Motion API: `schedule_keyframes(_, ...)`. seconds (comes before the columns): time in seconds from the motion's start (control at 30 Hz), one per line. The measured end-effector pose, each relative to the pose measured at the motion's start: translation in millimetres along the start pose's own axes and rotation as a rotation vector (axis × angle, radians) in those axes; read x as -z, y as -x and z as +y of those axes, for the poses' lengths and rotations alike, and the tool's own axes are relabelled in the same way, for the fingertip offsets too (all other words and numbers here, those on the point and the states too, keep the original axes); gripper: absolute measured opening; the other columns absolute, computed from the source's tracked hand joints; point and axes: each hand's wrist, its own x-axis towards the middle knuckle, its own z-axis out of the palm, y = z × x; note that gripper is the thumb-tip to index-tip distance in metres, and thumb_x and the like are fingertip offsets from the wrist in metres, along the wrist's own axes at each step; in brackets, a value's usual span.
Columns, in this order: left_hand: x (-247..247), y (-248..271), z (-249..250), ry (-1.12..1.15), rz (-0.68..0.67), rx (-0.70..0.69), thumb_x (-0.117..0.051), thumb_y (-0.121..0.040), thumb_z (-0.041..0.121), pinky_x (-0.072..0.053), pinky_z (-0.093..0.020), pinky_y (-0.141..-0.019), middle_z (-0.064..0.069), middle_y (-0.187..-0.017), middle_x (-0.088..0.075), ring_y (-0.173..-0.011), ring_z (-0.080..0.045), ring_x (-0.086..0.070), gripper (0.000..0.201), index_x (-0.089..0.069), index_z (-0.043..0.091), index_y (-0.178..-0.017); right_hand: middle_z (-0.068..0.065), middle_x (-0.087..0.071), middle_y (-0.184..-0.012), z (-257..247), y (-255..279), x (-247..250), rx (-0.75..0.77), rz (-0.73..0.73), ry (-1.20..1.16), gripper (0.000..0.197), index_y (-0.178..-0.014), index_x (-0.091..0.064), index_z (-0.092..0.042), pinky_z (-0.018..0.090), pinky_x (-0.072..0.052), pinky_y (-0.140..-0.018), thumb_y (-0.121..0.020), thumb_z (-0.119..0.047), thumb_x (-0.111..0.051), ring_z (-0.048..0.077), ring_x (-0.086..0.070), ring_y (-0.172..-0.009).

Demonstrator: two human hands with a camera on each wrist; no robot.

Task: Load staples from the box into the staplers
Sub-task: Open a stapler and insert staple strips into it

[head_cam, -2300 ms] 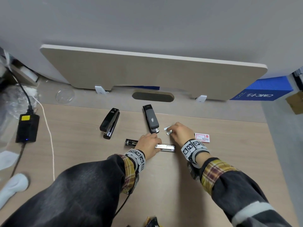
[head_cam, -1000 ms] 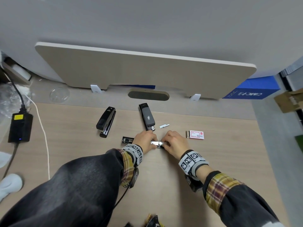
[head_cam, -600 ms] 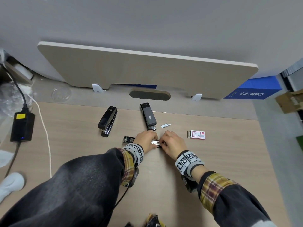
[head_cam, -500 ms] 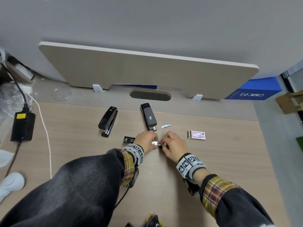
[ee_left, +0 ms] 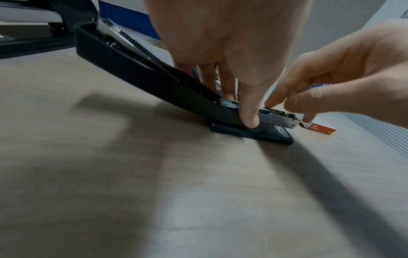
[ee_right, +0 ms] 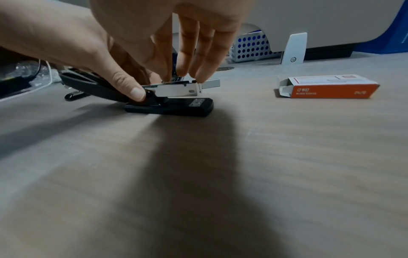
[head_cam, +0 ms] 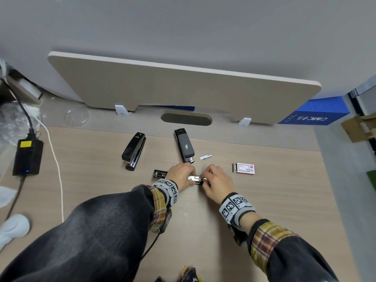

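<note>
An opened black stapler (head_cam: 159, 173) lies on the wooden desk, its lid (ee_left: 137, 69) swung back to the left. My left hand (head_cam: 181, 174) grips its middle, thumb (ee_left: 249, 117) pressed on the near side. My right hand (head_cam: 214, 179) pinches a silver staple strip (ee_right: 210, 83) at the front end of the metal magazine (ee_right: 176, 89); the strip sticks out past the magazine's tip. The red-and-white staple box (head_cam: 244, 169) lies open-ended to the right. Another loose staple strip (head_cam: 206, 157) rests behind my hands.
Two shut black staplers (head_cam: 134, 151) (head_cam: 184, 145) lie farther back on the desk. A black power adapter (head_cam: 27, 157) and white cable (head_cam: 57, 169) sit at the left. A beige divider panel (head_cam: 183, 88) stands at the desk's far edge.
My right hand left the loose staples behind the stapler and came to the magazine's front with one strip. Over the last second both hands have stayed on the stapler.
</note>
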Motion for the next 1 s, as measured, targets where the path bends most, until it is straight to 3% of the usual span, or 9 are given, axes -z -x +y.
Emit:
schedule_keyframes(0.17, 0.1, 1.1, 0.1, 0.013, 0.0, -0.003, -0.073, -0.077, 0.029, -0.044, -0.036, -0.086, 0.002, -0.107, -0.06, -0.105, -0.022, -0.054, 0.024, -0.063, 0.022, -0.098, -0.003, -0.054, -0.097, 1.0, -2.6, 0.0, -0.045, -0.017, -0.027, 0.012, -0.087, -0.062, -0.022, 0.03, -0.044, -0.055, -0.077, -0.021, -0.056, 0.021, -0.052, -0.089)
schedule_keyframes(0.37, 0.5, 1.0, 0.6, 0.014, -0.009, -0.003, -0.073, -0.077, 0.029, -0.044, -0.038, -0.088, 0.001, -0.108, -0.06, -0.105, -0.023, -0.054, 0.024, -0.063, 0.022, -0.098, 0.0, -0.055, -0.091, -2.8, -2.4, -1.6, -0.162, 0.043, 0.041, 0.015, -0.074, -0.062, -0.014, 0.031, -0.043, -0.053, -0.077, -0.028, -0.058, 0.024, -0.05, -0.083)
schedule_keyframes(0.47, 0.6, 4.1, 0.7, 0.043, 0.02, -0.021, -0.072, -0.076, 0.028, -0.045, -0.039, -0.087, -0.001, -0.107, -0.058, -0.103, -0.024, -0.054, 0.025, -0.062, 0.019, -0.097, 0.003, -0.056, -0.092, -10.5, 1.5, -8.6, -0.211, 0.056, 0.046, 0.015, -0.075, -0.066, -0.012, 0.032, -0.045, -0.055, -0.076, -0.025, -0.059, 0.026, -0.052, -0.085)
schedule_keyframes(0.63, -6.5, 19.7, -11.7, -0.013, 0.219, -0.083, -0.073, -0.072, 0.033, -0.046, -0.037, -0.079, 0.0, -0.097, -0.054, -0.097, -0.024, -0.05, 0.02, -0.063, 0.017, -0.077, -0.002, -0.056, -0.097, -17.6, 2.2, -13.7, -0.33, 0.09, -0.082, 0.013, -0.081, -0.069, -0.016, 0.028, -0.041, -0.062, -0.078, -0.024, -0.059, 0.021, -0.049, -0.094)
schedule_keyframes(0.73, -9.4, 23.9, -12.3, -0.04, 0.212, -0.081, -0.07, -0.076, 0.031, -0.047, -0.038, -0.08, 0.001, -0.099, -0.056, -0.1, -0.023, -0.05, 0.016, -0.068, 0.016, -0.081, -0.003, -0.056, -0.097, -19.8, 0.5, -17.9, -0.362, 0.099, -0.129, 0.013, -0.081, -0.07, -0.017, 0.026, -0.037, -0.064, -0.078, -0.022, -0.059, 0.021, -0.048, -0.093)
schedule_keyframes(0.87, -10.9, 24.3, -8.1, -0.004, 0.213, -0.053, -0.069, -0.078, 0.028, -0.046, -0.037, -0.083, 0.002, -0.099, -0.056, -0.101, -0.022, -0.049, 0.013, -0.068, 0.015, -0.083, -0.002, -0.058, -0.092, -24.4, 1.5, -25.5, -0.361, 0.142, -0.223, 0.008, -0.076, -0.07, -0.016, 0.033, -0.046, -0.069, -0.075, -0.018, -0.063, 0.024, -0.05, -0.087)
schedule_keyframes(1.0, -10.7, 23.2, -10.3, 0.034, 0.215, -0.061, -0.068, -0.079, 0.024, -0.046, -0.038, -0.084, 0.002, -0.098, -0.057, -0.101, -0.022, -0.05, 0.01, -0.067, 0.015, -0.083, -0.003, -0.059, -0.092, -23.6, 1.9, -27.2, -0.407, 0.188, -0.332, 0.005, -0.075, -0.071, -0.019, 0.034, -0.045, -0.076, -0.075, -0.024, -0.071, 0.022, -0.05, -0.088)
